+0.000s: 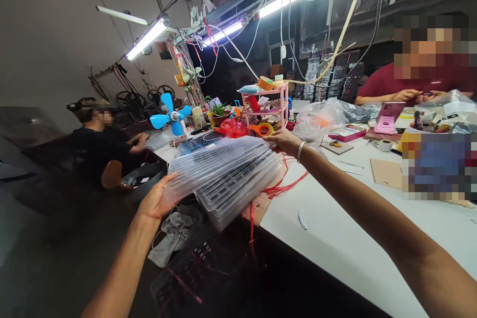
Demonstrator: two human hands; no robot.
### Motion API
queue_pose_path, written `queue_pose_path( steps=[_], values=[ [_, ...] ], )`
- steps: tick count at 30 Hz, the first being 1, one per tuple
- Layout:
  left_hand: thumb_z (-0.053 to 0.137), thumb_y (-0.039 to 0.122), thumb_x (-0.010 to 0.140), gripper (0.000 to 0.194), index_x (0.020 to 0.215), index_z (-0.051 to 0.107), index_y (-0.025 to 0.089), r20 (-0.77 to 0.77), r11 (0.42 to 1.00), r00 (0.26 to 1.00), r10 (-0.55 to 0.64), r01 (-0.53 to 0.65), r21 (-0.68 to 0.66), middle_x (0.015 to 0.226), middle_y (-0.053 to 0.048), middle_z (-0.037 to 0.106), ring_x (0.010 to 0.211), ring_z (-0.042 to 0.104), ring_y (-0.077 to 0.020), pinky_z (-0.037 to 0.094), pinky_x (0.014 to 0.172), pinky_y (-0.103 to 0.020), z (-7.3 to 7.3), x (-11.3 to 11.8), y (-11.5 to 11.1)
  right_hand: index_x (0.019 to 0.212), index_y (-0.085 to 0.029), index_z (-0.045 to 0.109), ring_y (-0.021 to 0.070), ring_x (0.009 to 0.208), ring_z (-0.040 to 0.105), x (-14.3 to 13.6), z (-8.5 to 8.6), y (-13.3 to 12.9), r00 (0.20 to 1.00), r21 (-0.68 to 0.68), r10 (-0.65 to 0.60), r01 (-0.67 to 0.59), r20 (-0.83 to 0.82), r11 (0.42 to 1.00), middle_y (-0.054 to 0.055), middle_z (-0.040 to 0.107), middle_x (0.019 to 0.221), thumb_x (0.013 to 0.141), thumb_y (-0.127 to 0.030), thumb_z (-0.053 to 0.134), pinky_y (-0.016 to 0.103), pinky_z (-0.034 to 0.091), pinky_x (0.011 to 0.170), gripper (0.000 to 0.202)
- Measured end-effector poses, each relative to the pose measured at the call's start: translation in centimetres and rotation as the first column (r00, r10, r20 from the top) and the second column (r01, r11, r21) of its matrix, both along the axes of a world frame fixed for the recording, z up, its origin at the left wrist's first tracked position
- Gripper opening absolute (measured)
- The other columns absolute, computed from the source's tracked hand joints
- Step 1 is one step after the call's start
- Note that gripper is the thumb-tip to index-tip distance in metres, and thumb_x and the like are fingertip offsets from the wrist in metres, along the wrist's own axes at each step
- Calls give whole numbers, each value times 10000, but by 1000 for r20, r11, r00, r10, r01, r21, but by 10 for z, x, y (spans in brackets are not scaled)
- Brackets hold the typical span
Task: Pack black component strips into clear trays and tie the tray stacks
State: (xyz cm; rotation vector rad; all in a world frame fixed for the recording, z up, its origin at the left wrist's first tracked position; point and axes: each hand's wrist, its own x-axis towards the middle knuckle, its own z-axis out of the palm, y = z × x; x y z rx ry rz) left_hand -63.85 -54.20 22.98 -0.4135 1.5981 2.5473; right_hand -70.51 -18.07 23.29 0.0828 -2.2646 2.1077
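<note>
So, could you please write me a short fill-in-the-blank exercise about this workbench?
The right hand grips one end of the upper clear trays, and the ____ hand grips the other.
The bracelet is on the ____ wrist.
The fan has ____ blades.
The small shelf is coloured ____.

Missing words: left; right; blue; pink.

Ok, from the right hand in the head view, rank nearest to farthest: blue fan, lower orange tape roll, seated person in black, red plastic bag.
From the right hand:
1. Lower orange tape roll, just beyond it
2. Red plastic bag, to its left
3. Blue fan, farther left
4. Seated person in black, far left
</note>
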Motion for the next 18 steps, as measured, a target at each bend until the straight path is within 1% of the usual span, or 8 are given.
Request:
queue_pose_path(
  steps=[3,5,7,9,10,11,13,18],
  values=[
    [376,120,895,397,1270,491,57,0,997,998,-68,68,39,1001,-191,695,892,685,-267,593,744,-365,-18,6,-6,858,-127,604,98,387,509,5,-22,3,991,93,117,-123,71,988,-13,554,499,727,-321,720,189,372,338,262],
    [371,113,897,474,1371,387,99,-9,994,998,-59,59,95,1145,-210,637,987,648,-282,580,789,-382,-31,12,-11,996,-150,598,141,454,567,7,-40,6,986,277,116,-145,120,950,14,593,547,807,-390,623,235,445,415,307],
    [366,95,898,543,1429,289,175,-44,990,999,-16,22,136,1247,-208,573,1053,608,-299,578,793,-400,-40,20,-15,1056,-157,603,187,643,634,2,-55,10,999,530,-36,21,17,848,81,649,705,880,-420,497,290,504,576,334],
    [352,82,900,582,1449,233,234,-79,989,996,29,-17,150,1294,-207,535,1080,582,-320,585,767,-416,-42,26,-18,1114,-159,606,245,954,605,-8,-62,12,960,674,-202,280,-193,684,155,630,1017,905,-418,438,353,484,794,372],
    [341,80,903,584,1451,227,250,-88,988,995,42,-29,153,1302,-206,527,1081,578,-327,590,748,-418,-41,28,-18,1148,-171,600,272,1076,543,-14,-64,12,935,705,-242,354,-258,615,166,572,1157,905,-424,434,388,444,875,388],
    [330,81,907,580,1449,230,263,-94,987,994,52,-37,158,1308,-203,523,1080,576,-331,593,734,-417,-38,30,-18,1175,-191,593,291,1143,489,-20,-66,13,928,728,-253,373,-275,576,160,516,1245,904,-435,429,420,409,921,400],
    [318,86,913,568,1441,246,283,-113,984,991,71,-51,169,1312,-193,523,1077,577,-333,597,717,-411,-29,32,-16,1187,-231,596,302,1153,469,-27,-69,12,940,772,-241,336,-241,540,137,488,1280,902,-461,415,461,385,934,409],
    [309,71,909,537,1422,287,226,-164,987,981,104,-81,138,1226,-197,593,1004,629,-317,602,683,-384,0,27,-7,1180,-202,594,285,1128,494,-23,-86,16,949,778,-213,314,-234,544,140,542,1215,878,-439,472,435,393,919,403]
  ],
)
